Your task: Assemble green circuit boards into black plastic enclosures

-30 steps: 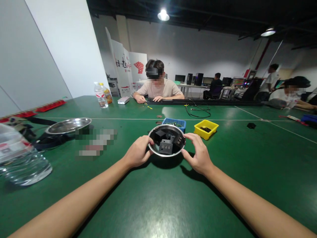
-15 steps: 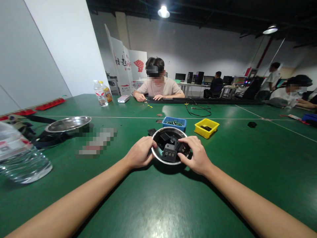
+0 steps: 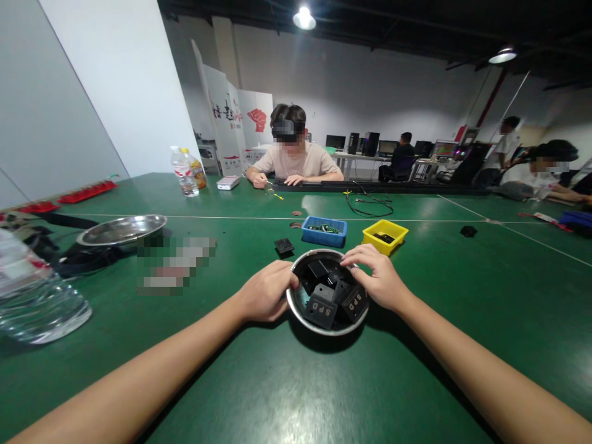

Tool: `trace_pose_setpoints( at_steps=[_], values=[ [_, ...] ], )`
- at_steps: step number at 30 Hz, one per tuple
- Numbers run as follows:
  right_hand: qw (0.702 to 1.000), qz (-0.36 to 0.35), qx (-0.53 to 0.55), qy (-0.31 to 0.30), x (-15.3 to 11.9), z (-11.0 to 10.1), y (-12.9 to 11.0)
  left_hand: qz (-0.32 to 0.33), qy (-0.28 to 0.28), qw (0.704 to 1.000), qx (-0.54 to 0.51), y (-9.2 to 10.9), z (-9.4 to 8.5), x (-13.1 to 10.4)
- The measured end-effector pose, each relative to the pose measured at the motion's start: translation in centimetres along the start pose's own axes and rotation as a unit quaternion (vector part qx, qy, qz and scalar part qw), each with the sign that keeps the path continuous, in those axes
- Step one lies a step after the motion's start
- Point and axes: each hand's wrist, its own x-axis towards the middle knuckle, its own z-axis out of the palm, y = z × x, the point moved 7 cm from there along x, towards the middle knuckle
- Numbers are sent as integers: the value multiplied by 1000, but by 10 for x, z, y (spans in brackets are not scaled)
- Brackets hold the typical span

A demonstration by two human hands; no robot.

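My left hand (image 3: 268,291) grips the left rim of a round metal bowl (image 3: 296,308), fingers mostly hidden beneath it. The bowl is tilted toward me over the green table. Several black plastic pieces lie inside, among them one block marked SPD (image 3: 320,306) and another lettered block (image 3: 353,301) at the right. My right hand (image 3: 377,277) is at the bowl's upper right rim, its fingers stretched loosely over the edge with a gap to the thumb; nothing shows between them. Just beyond the bowl sits a small black part (image 3: 283,248).
Behind the bowl stand a blue tray (image 3: 324,239) of small green parts and a yellow tray (image 3: 383,244) with black pieces. A metal dish (image 3: 124,229) and a large water bottle (image 3: 39,296) are at left. A person (image 3: 296,161) works opposite, near a black cable (image 3: 370,203).
The bowl has come nearer to me and slightly right, uncovering the black part behind it. My right hand has left the right-hand lettered block and drawn back to the rim.
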Motion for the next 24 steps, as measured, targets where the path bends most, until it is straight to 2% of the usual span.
trace_pose_setpoints(
  at_steps=[3,6,8,11,14,21,24],
  values=[
    [999,3,-26,-37,0,3,3,21,1,1000,-7,10,2,2],
    [992,22,-37,-115,-3,13,7,42,-2,999,-9,16,4,2],
    [985,39,-27,-165,-7,20,10,44,-5,999,-12,18,5,2],
    [977,58,3,-206,-10,26,16,41,-8,999,-17,18,5,2],
    [974,67,29,-216,-10,28,20,34,-13,999,-19,17,5,3],
    [981,66,44,-178,-7,21,23,30,-9,999,-19,13,4,3],
    [979,61,53,-186,-8,23,23,32,-10,999,-17,13,4,4]
  ],
)
